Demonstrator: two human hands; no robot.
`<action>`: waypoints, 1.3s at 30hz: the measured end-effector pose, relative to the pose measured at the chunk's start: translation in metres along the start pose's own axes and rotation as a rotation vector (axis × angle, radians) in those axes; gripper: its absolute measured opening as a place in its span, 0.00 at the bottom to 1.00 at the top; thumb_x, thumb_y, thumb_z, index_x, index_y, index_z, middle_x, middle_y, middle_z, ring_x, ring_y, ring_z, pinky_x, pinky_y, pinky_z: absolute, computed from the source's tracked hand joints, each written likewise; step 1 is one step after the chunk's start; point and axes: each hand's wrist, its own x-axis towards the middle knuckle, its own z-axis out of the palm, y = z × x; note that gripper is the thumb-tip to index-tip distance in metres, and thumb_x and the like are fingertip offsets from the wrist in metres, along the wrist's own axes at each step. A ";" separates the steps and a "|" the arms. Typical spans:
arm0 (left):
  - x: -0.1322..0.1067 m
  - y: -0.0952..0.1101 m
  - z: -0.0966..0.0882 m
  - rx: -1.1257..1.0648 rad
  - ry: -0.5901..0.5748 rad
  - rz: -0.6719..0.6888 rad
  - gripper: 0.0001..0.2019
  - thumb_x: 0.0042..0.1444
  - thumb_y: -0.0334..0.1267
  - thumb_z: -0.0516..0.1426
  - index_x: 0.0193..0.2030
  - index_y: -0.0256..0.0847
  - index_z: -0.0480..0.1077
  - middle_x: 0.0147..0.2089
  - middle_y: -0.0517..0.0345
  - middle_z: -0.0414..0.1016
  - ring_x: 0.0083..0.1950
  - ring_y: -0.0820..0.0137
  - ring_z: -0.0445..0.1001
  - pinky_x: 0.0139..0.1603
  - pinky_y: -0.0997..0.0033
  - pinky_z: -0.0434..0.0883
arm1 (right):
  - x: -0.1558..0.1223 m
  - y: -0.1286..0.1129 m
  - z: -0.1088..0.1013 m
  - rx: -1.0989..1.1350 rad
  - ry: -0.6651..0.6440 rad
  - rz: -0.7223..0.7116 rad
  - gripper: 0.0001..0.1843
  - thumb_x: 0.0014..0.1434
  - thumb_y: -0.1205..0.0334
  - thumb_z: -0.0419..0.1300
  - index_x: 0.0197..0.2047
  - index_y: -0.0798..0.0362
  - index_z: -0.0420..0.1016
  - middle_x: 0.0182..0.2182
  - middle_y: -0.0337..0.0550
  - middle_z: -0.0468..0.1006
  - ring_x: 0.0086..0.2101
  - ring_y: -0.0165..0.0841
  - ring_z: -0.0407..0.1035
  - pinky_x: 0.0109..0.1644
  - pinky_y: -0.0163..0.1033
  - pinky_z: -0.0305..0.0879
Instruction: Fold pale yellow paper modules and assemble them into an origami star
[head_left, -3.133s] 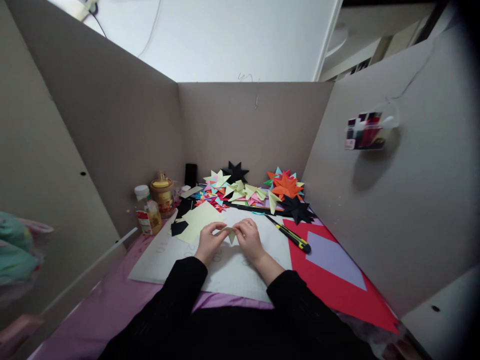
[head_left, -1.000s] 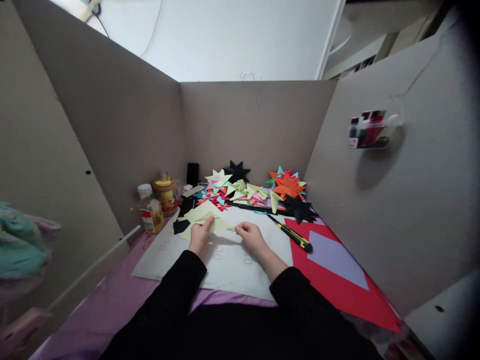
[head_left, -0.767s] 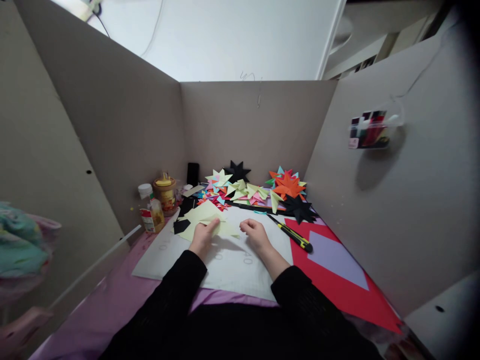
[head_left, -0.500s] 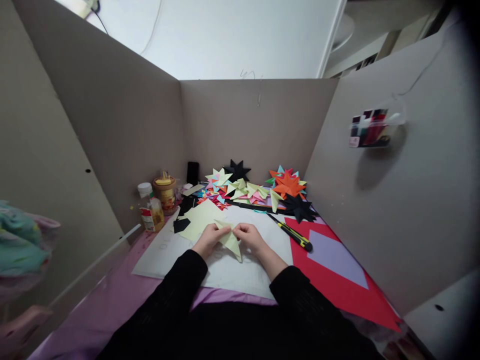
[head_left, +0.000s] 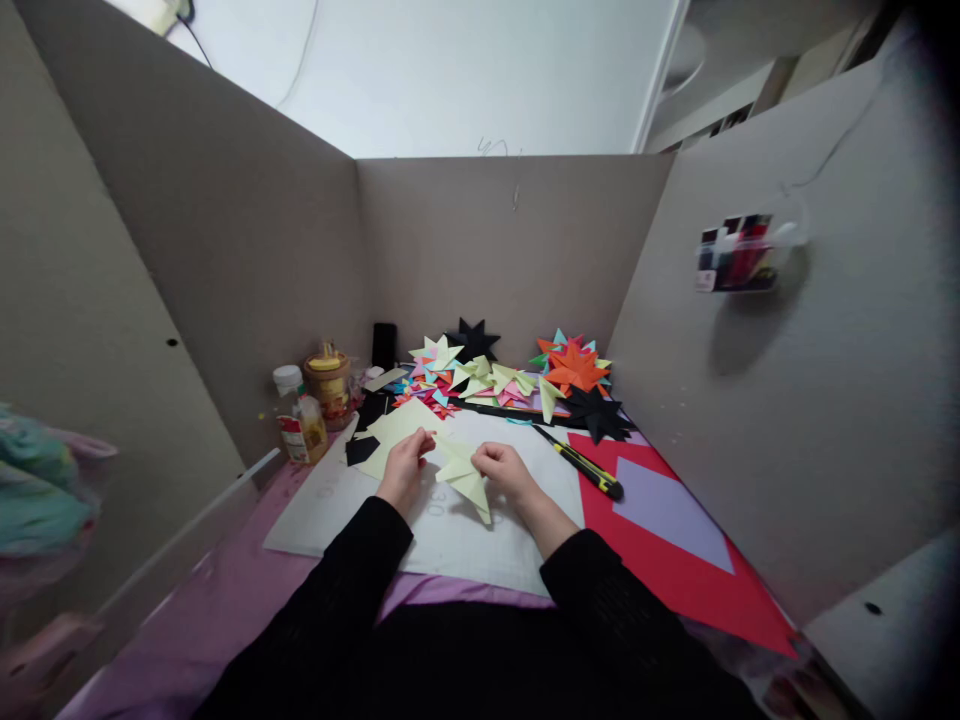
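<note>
the right hand point(head_left: 507, 470) pinched the pale-green folded paper point(head_left: 463, 470) by one edge, so its folds risked twisting loose; whether the left hand point(head_left: 406, 470) gripped it, i couldn't tell.

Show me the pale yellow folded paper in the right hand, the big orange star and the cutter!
Pale yellow folded paper point(head_left: 463, 470): head view, middle.
Orange star point(head_left: 575, 371): head view, centre.
Cutter point(head_left: 586, 467): head view, handle.
</note>
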 end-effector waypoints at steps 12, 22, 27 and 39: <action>-0.018 -0.002 0.011 0.018 -0.426 -0.142 0.19 0.41 0.46 0.66 0.33 0.30 0.75 0.26 0.51 0.75 0.25 0.69 0.71 0.28 0.72 0.63 | 0.002 0.003 0.013 0.005 0.056 -0.017 0.07 0.46 0.60 0.58 0.22 0.54 0.66 0.17 0.33 0.64 0.21 0.27 0.57 0.25 0.32 0.54; -0.019 0.003 0.011 -0.004 -0.395 -0.127 0.16 0.42 0.43 0.66 0.31 0.30 0.74 0.26 0.50 0.75 0.25 0.70 0.70 0.26 0.73 0.63 | -0.001 -0.003 0.009 -0.005 0.029 0.010 0.08 0.46 0.61 0.57 0.20 0.54 0.66 0.16 0.33 0.65 0.20 0.26 0.58 0.24 0.31 0.54; -0.015 0.001 0.011 -0.009 -0.320 -0.103 0.16 0.41 0.44 0.66 0.28 0.31 0.72 0.23 0.55 0.72 0.22 0.73 0.67 0.24 0.74 0.61 | -0.003 0.001 0.013 -0.098 -0.075 0.031 0.15 0.47 0.58 0.57 0.16 0.53 0.58 0.14 0.30 0.58 0.18 0.24 0.51 0.21 0.30 0.47; 0.001 0.002 -0.002 -0.045 0.058 0.043 0.17 0.44 0.47 0.60 0.18 0.38 0.60 0.18 0.67 0.57 0.20 0.79 0.53 0.21 0.77 0.50 | -0.008 -0.010 0.010 -0.026 -0.144 0.140 0.10 0.45 0.62 0.58 0.16 0.54 0.64 0.12 0.32 0.62 0.14 0.22 0.52 0.19 0.30 0.47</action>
